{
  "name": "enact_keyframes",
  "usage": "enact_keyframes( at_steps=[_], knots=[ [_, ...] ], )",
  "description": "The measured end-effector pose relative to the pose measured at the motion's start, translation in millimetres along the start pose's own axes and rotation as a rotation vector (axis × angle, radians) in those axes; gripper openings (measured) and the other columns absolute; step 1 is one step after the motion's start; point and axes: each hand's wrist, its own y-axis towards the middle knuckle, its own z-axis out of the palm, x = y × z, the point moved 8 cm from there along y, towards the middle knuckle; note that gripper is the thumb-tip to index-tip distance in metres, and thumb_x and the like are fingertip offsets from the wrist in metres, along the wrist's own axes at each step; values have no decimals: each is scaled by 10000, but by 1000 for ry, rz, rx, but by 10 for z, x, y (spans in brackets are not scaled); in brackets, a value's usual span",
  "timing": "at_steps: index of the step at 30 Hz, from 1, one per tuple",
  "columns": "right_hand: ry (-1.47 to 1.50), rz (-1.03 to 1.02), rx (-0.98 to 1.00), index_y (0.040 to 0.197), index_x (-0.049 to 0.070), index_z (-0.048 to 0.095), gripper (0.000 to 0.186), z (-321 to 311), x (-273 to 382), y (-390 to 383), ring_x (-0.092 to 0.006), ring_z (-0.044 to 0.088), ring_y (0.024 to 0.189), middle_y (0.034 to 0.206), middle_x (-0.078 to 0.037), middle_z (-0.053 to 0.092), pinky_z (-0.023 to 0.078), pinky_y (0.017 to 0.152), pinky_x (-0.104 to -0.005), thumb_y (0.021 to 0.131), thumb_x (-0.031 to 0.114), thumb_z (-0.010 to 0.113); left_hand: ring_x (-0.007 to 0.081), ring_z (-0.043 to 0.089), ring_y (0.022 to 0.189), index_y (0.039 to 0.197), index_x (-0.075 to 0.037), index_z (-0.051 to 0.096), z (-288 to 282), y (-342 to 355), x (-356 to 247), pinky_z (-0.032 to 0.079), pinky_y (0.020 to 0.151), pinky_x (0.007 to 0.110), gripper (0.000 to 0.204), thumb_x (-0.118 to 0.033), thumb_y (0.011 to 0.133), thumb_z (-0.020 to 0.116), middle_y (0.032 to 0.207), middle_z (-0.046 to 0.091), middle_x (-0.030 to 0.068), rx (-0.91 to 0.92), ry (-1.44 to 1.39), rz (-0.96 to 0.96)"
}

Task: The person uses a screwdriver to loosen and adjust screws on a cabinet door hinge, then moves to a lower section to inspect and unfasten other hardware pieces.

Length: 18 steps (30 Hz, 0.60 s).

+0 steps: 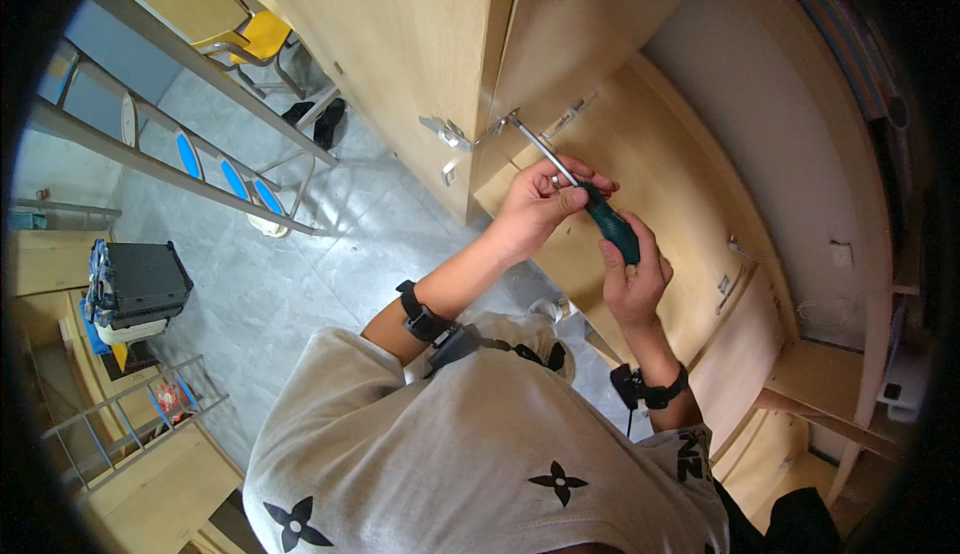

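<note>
A screwdriver [612,224] with a dark green handle and a long metal shaft slants up and left between my hands. Its tip meets a small metal hinge [497,128] at the inner side of the wooden cabinet panel. My left hand [540,209], a ring on one finger, pinches the screwdriver where the shaft enters the handle. Around the handle's lower end close the fingers of my right hand [640,279]. Silvery hinge hardware [445,134] sits on the pale wooden door [400,44], left of the tip.
A metal ladder [200,119] with blue treads stands at the left on the grey tiled floor [270,284]. Beyond it is a yellow chair [262,36]. A black-and-grey case [145,284] stands farther left. Wooden cabinet shelves [820,384] border the right side.
</note>
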Motion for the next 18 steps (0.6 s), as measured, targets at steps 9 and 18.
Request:
enact_keyframes(
  at_steps=[9, 18],
  knots=[
    [1134, 1213, 364, 994, 25, 578, 360, 361, -386, -269, -86, 342, 345, 559, -36, 486, 268, 331, -239, 908, 369, 519, 276, 602, 1016, 1071, 3, 497, -172, 0, 124, 500, 864, 366, 247, 40, 837, 568, 1069, 610, 184, -74, -7, -39],
    [-500, -298, 304, 1089, 16, 547, 353, 202, 159, 219, -217, 563, 594, 740, -102, 539, 458, 520, -318, 777, 132, 666, 283, 599, 1013, 1081, 19, 514, -218, 6, -64, 488, 869, 378, 220, -22, 869, 554, 1045, 623, 165, -88, 149, 18]
  ],
)
